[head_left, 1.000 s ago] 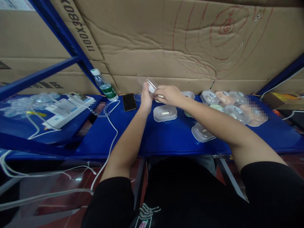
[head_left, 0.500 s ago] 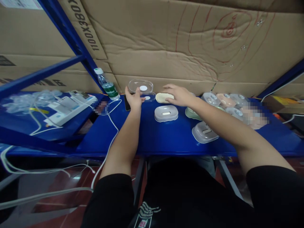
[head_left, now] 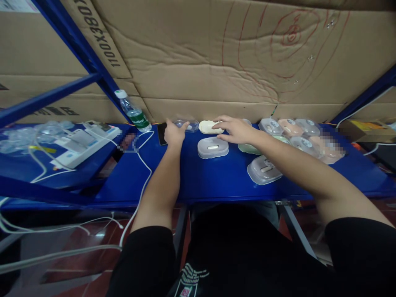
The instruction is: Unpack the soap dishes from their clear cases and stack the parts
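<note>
My left hand (head_left: 175, 133) is at the left edge of a clear oval lid (head_left: 191, 125), thumb and fingers apart. Over the right end of a cream oval tray (head_left: 208, 127) is my right hand (head_left: 233, 130), its fingers spread. A pale grey oval dish (head_left: 213, 153) with a small white bar on it sits just in front. Farther right and nearer the front edge lies another grey dish under a clear cover (head_left: 258, 174). My right forearm partly hides a green dish (head_left: 246, 148).
Several covered dishes, including a peach one (head_left: 291, 128), stand at the right. A water bottle (head_left: 139, 119) and a dark phone (head_left: 161, 134) are at the left, near a white cable (head_left: 148, 165) and power strip (head_left: 80, 152). Cardboard (head_left: 185, 53) rises behind.
The clear lid raised by my left hand has come down at the spot of the lower one. My right hand has stayed near the cream tray. The view has shifted slightly.
</note>
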{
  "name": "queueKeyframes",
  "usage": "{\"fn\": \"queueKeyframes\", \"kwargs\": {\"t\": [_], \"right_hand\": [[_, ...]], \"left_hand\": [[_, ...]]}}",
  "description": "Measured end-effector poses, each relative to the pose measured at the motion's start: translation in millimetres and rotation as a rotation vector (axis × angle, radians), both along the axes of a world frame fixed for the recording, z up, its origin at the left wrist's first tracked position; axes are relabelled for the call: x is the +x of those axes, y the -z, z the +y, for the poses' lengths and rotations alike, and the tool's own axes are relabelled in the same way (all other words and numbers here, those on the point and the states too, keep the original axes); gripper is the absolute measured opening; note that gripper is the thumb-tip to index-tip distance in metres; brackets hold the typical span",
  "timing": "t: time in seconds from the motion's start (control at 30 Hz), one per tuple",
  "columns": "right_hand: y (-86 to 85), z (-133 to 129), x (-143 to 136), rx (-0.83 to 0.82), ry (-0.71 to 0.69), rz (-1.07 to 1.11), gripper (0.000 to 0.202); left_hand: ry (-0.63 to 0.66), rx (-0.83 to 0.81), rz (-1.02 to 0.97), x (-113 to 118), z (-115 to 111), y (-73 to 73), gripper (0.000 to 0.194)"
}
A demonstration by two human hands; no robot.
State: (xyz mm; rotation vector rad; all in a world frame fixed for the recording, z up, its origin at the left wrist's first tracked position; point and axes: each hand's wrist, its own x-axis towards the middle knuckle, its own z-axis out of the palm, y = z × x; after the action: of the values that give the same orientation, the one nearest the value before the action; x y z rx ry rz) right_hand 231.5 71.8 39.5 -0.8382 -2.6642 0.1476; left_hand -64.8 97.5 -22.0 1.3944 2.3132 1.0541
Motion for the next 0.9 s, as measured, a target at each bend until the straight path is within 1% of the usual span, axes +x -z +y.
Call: {"fn": "queueKeyframes", "kwargs": {"t": [0.03,0.13,0.2,0.3,0.43,0.5,0.57,0.63,0.7,0.77,0.8,0.9], "right_hand": [[-0.1,-1.4,-0.7,-0.003,0.000,-0.005,0.047],[0.4,-4.8,-3.1,-0.006,0.008,-0.025,0.045],[1.2,-5.2,-4.1,-0.007,0.009,-0.030,0.044],[1.3,-4.3,-4.7,-0.006,-0.002,-0.020,0.043],[-1.0,-7.1,-6.6,-0.024,-0.041,-0.028,0.043],[-1.1,-11.3,-9.2,-0.066,-0.079,-0.080,0.046],[0.8,-15.9,-12.7,-0.105,-0.111,-0.166,0.052],[4.6,-20.0,-16.5,-0.117,-0.120,-0.263,0.050],[8.9,-23.0,-19.8,-0.107,-0.105,-0.345,0.035],[12.1,-25.1,-21.9,-0.089,-0.103,-0.396,0.018],[13.0,-26.0,-22.4,-0.075,-0.105,-0.408,0.017],[12.8,-27.8,-22.6,-0.031,-0.099,-0.404,0.027]], "left_hand": [[0.004,-0.001,0.001,-0.7,-0.3,-0.3,0.092],[0.038,-0.011,0.011,-2.4,-0.4,0.4,0.075],[0.055,-0.013,0.022,-3.8,-0.2,1.4,0.071],[0.069,-0.037,0.039,-7.7,0.2,2.5,0.079],[0.088,-0.085,0.062,-13.8,0.4,1.9,0.100],[0.087,-0.095,0.066,-14.8,0.2,0.9,0.109],[0.083,-0.075,0.067,-14.0,-0.3,-0.6,0.113],[0.077,-0.005,0.066,-11.5,-1.3,-2.4,0.108],[0.103,0.117,0.050,-7.6,-3.1,-4.7,0.099],[0.181,0.239,0.021,-2.5,-5.7,-7.2,0.088],[0.235,0.286,0.011,0.4,-7.2,-8.5,0.082],[0.427,0.361,0.000,9.9,-11.7,-11.4,0.066]]}}
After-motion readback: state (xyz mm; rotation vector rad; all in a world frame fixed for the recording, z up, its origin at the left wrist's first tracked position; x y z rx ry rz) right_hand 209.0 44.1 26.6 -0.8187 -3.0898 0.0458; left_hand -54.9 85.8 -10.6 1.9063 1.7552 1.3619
